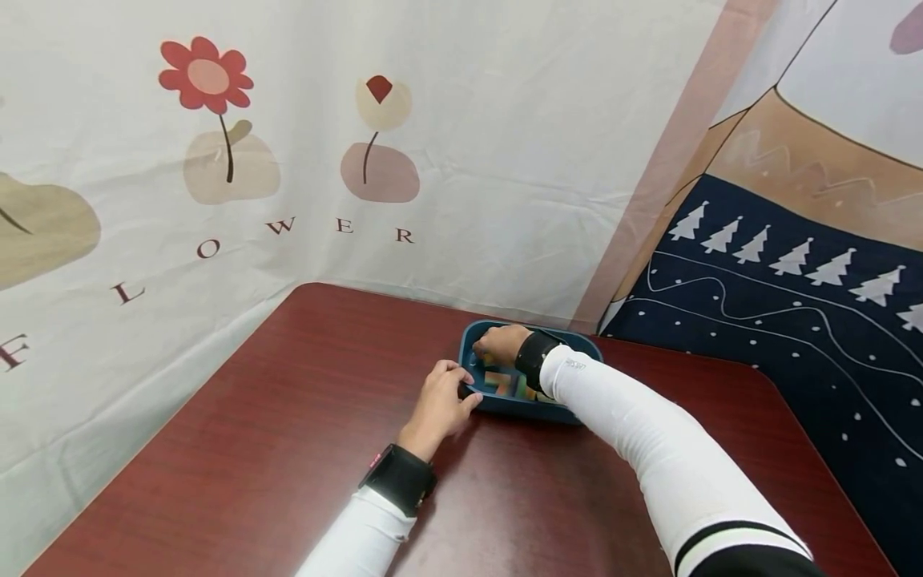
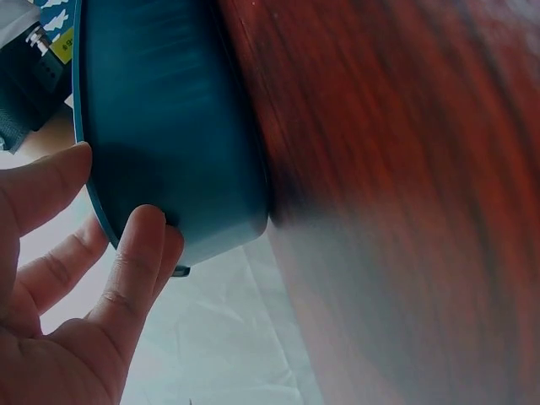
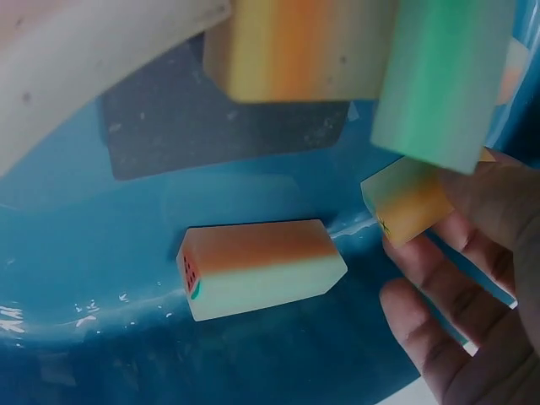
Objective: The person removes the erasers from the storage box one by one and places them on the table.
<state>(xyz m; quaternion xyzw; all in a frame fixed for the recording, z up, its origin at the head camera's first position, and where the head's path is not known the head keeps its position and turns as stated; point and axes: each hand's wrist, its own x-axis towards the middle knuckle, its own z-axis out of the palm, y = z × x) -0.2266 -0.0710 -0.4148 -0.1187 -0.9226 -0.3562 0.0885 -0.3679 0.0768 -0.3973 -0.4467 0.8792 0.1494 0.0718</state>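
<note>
Left hand (image 1: 440, 401) grip holds tray (image 1: 505, 401) rim at 9 o'clock; right hand (image 1: 501, 343) grip pinches orange tile (image 3: 405, 207) inside, on bench (image 1: 288, 417).

Teal tray (image 1: 497, 401) holds orange-and-cream blocks (image 3: 261, 268) on a reddish-brown table (image 1: 288, 417).
</note>
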